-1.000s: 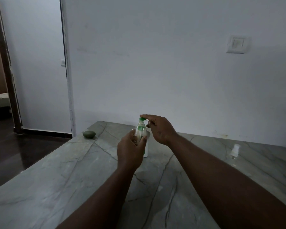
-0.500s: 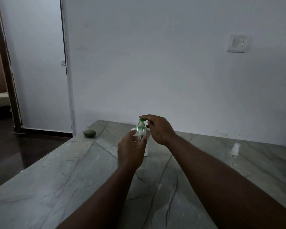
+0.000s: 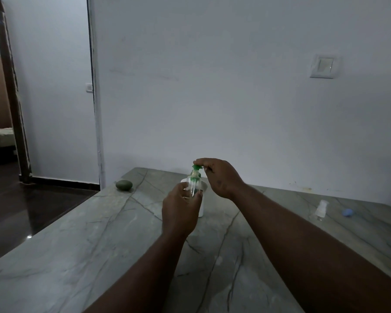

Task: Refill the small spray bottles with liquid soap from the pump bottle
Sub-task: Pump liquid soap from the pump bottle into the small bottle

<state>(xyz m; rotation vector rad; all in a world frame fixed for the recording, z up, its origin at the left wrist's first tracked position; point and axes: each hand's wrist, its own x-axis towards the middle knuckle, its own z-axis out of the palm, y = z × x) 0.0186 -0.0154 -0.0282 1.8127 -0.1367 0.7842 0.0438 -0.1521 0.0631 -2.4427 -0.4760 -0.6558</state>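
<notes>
- The table (image 3: 81,245) carries all the work; both forearms reach out over its bare near half, so the filling is done towards the far edge.
- The left hand (image 3: 181,213) is closed around the lower part of a small clear bottle (image 3: 194,185), thumb on one side and fingers on the other. The bottle is held upright and off the table, its open neck raised just under the green spout, which I judge is to catch the soap without spilling.
- The pump bottle (image 3: 201,208), white with a green pump head (image 3: 196,166), stands on the table directly behind the small bottle and is largely hidden by it and the left hand.
- The right hand (image 3: 221,177) is above it, fingertips resting on top of the pump head, remaining fingers loosely curled. The posture suits pressing the pump down. Whether soap is flowing cannot be told.
- The fill level in the small bottle cannot be told; it looks mostly clear.
- A second small spray bottle (image 3: 320,210) with its white top on stands well apart to the right, probably awaiting its turn.
- A small blue item (image 3: 347,212) lies just beyond it; possibly a cap, unconfirmed.
- A dark green rounded object (image 3: 124,185) lies at the far left corner, clear of the work.
</notes>
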